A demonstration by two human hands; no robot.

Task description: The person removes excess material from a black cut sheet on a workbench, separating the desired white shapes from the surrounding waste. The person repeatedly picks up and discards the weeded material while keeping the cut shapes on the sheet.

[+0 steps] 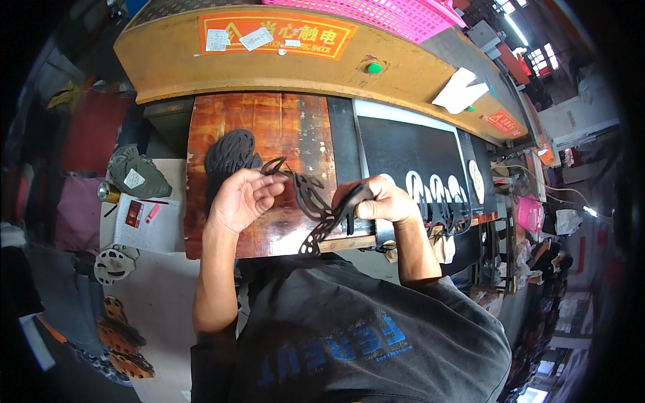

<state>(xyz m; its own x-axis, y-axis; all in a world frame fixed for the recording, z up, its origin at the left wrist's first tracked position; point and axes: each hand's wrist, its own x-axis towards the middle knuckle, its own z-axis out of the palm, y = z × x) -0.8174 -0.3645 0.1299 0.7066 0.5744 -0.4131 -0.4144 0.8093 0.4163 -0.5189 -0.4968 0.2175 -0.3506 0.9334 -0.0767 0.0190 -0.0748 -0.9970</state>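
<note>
Between my hands stretches a dark, floppy cut-out piece with many holes (310, 199), much like a shoe upper. At its far left end, my left hand (243, 198) pinches it with bent fingers. My right hand (388, 201) closes round a folded dark part on the right, and a perforated length hangs below it. Whether this is one piece or several overlapping ones, I cannot tell. Close beyond my left hand, a stack of similar dark cut-outs (232, 151) lies on the reddish-brown wooden board (295, 121).
A yellow machine beam (322, 67) with a green button (373, 68) spans the far side. To the right lies a black panel (416, 144) with white-edged looped shapes (437, 188) along its near edge. A pink basket (383, 13) stands above; a grey-green bag (139, 173) sits left.
</note>
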